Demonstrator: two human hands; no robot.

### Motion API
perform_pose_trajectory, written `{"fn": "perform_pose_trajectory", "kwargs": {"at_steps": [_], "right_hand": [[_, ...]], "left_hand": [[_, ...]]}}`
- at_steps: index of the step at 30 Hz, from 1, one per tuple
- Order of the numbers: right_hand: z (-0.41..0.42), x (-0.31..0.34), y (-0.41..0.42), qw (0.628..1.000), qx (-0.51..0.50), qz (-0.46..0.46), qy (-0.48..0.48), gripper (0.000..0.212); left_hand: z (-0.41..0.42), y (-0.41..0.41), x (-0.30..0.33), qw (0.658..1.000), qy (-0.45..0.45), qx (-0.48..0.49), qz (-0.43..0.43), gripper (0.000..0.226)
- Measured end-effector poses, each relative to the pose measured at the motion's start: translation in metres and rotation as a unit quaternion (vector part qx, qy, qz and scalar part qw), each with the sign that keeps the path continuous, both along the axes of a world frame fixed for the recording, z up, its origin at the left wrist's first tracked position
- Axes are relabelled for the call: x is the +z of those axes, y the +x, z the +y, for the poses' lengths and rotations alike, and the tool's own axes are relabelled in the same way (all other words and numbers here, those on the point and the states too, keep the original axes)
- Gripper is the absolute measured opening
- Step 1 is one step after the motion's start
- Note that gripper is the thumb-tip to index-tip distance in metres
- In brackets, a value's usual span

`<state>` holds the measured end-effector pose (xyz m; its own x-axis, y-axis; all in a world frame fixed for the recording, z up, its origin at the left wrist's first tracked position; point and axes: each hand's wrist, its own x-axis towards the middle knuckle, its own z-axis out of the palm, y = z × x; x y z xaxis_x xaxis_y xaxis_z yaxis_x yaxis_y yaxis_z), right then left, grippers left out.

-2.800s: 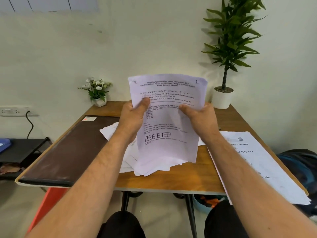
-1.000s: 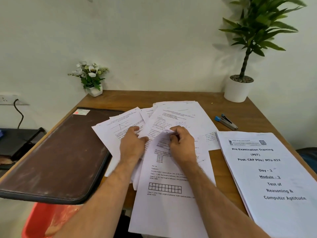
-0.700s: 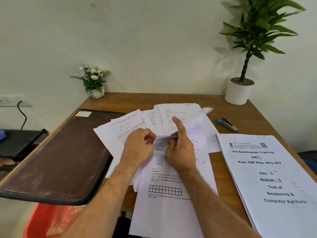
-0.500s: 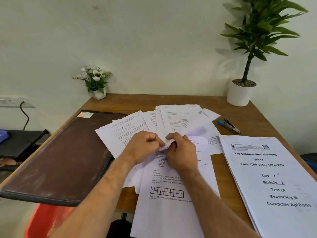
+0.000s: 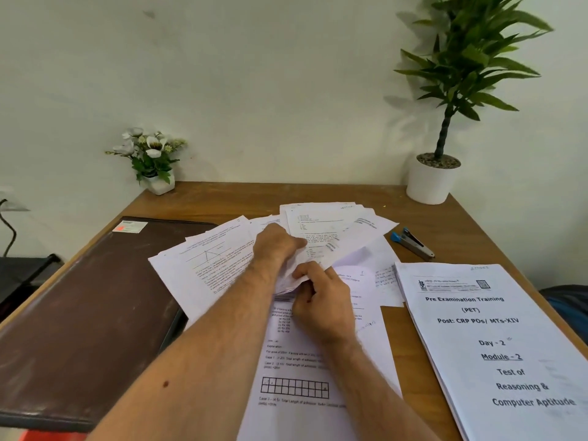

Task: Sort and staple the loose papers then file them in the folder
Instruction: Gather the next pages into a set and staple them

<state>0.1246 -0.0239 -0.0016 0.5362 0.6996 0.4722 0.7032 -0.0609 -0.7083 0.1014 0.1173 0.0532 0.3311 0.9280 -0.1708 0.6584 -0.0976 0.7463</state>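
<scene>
**Both hands work the fanned sheets at the table's middle**

The left hand [image 5: 276, 246] is curled, its fingers gripping the upper sheets of the loose papers [image 5: 321, 230], which fan out over the middle of the table [image 5: 222, 202]. The right hand [image 5: 321, 300], just at 5 o'clock of it, pinches a crumpled paper edge between thumb and fingers. The brown folder [image 5: 95, 307] lies closed at 9 o'clock, the stapler [image 5: 412, 243] at 2 o'clock, a printed booklet [image 5: 496, 338] at 4 o'clock. A flower pot [image 5: 156, 160] and a potted plant [image 5: 439, 173] stand at the far corners. Half a second ago the hands were side by side; the left has since moved farther up the fan.
</scene>
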Motion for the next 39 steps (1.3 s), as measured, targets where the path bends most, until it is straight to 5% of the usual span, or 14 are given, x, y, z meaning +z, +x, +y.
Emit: {"fn": "perform_pose_trajectory", "kwargs": {"at_steps": [4, 8, 16, 32, 39], "right_hand": [[0.002, 0.000, 0.001, 0.999, 0.010, -0.016, 0.027, 0.028], [0.003, 0.000, 0.008, 0.999, 0.015, -0.019, 0.031, 0.029], [-0.002, -0.001, 0.011, 1.000, 0.016, 0.009, 0.016, 0.024], [-0.004, 0.004, 0.007, 1.000, 0.019, 0.022, -0.002, 0.027], [-0.003, 0.006, 0.008, 0.999, 0.019, 0.025, -0.014, 0.028]], "left_hand": [[-0.003, 0.005, -0.014, 1.000, 0.017, 0.008, -0.004, 0.035], [0.002, 0.010, -0.017, 1.000, -0.007, 0.006, -0.021, 0.010], [0.002, -0.015, -0.016, 0.994, -0.044, 0.084, -0.063, 0.012], [0.003, -0.032, -0.031, 0.988, -0.048, 0.115, -0.089, 0.034], [0.003, -0.029, -0.030, 0.987, -0.041, 0.119, -0.096, 0.027]]}}
